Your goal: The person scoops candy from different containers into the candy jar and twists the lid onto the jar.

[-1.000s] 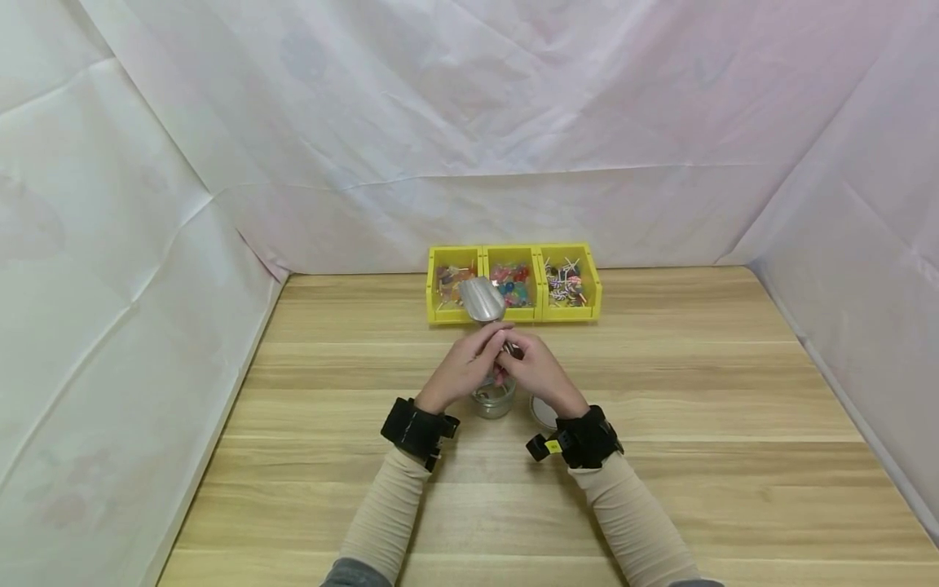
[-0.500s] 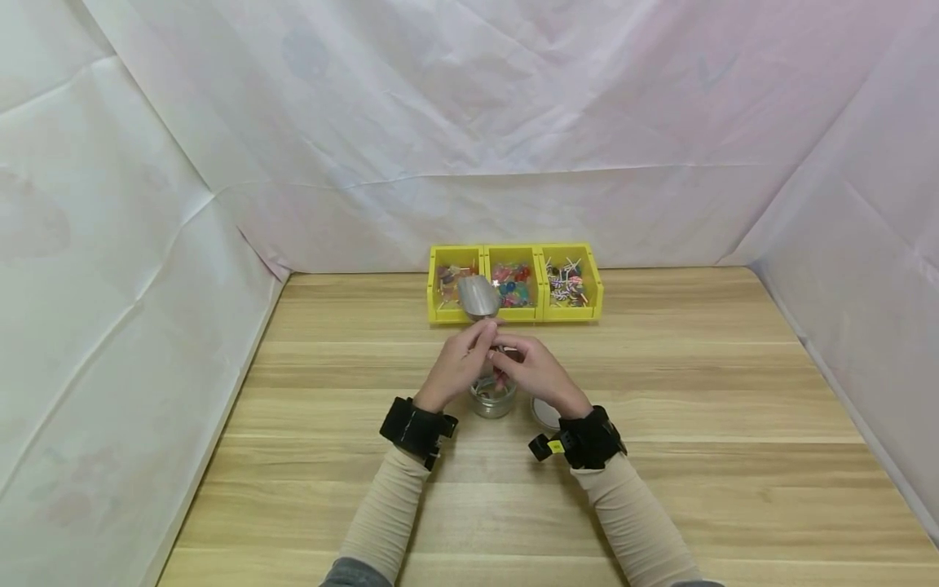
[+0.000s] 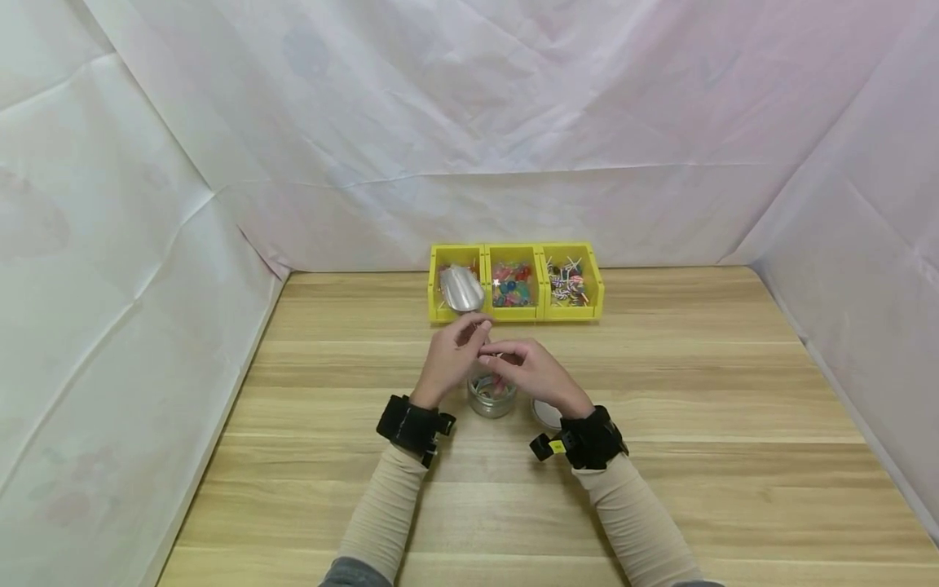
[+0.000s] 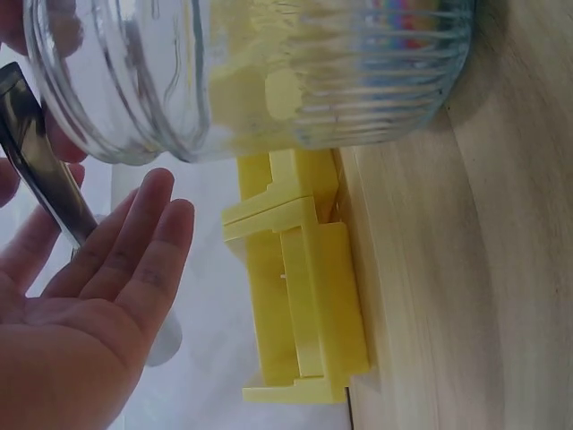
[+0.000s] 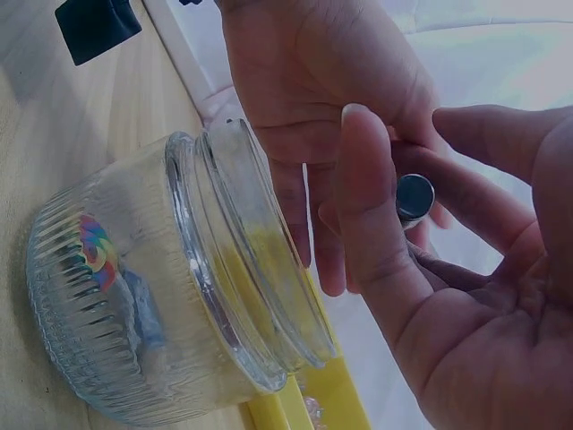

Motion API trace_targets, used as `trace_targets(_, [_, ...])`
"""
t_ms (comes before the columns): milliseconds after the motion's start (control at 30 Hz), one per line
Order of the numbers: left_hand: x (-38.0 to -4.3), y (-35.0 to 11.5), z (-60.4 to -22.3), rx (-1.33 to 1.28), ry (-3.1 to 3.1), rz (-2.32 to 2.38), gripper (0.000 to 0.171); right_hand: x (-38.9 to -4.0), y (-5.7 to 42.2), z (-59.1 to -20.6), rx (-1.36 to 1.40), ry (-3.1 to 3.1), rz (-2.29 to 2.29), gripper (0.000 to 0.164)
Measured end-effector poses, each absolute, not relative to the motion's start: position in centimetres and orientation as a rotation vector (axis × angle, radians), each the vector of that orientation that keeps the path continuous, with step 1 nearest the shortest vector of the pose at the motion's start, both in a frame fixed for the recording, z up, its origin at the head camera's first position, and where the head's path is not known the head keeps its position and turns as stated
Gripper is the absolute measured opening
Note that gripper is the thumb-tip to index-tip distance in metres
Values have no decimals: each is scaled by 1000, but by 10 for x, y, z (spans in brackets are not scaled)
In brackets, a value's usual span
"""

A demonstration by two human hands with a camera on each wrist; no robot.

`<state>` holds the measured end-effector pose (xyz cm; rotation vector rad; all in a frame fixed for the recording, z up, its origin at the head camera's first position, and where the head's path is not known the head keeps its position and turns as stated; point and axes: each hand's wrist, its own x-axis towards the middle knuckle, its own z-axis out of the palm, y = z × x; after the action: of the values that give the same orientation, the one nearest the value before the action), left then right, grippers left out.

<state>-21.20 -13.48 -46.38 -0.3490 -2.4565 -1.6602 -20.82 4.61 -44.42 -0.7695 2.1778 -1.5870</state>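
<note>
left hand (image 3: 449, 357): thumb and fingers pinched on the handle of a metal scoop (image 3: 462, 289); grip narrow, scoop well off the table. scoop bowl points away from the person, lining up with the left yellow bin (image 3: 447, 316) in the head view; height over the bin cannot be judged from there.

right hand (image 3: 534, 372): fingers and thumb loosely curved about the near end of the handle (image 5: 414, 199), gaps visible between the digits; cannot tell whether they press on it or only surround it.

glass jar (image 3: 490, 406): upright on the wood-grain table (image 3: 330, 456), mouth uncovered, below the two hands. contents: a rainbow-swirl piece (image 5: 94, 251) low inside, a bluish piece (image 5: 145, 309) next to it.

round pale-centred lid (image 3: 546, 414): on the table just right of the jar, partly hidden by the right wrist.

middle yellow bin (image 3: 513, 314) and right yellow bin (image 3: 568, 314): joined in a row with the left one, at the table's far side. middle holds colourful wrapped candies; right holds small lollipops with pale sticks. white fabric backdrop (image 3: 499, 122) behind.
</note>
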Motion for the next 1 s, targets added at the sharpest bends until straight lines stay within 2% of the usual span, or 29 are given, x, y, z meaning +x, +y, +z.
trace_targets(600, [-217,-142,-466,-200,-2343,-1825,26,-212,56,-444,-738,2200,-1618,30])
trace_targets(1000, [-218,-149,-468,-57,-2405,-1843,30,-215,74,-437,-530,2175,-1732,32])
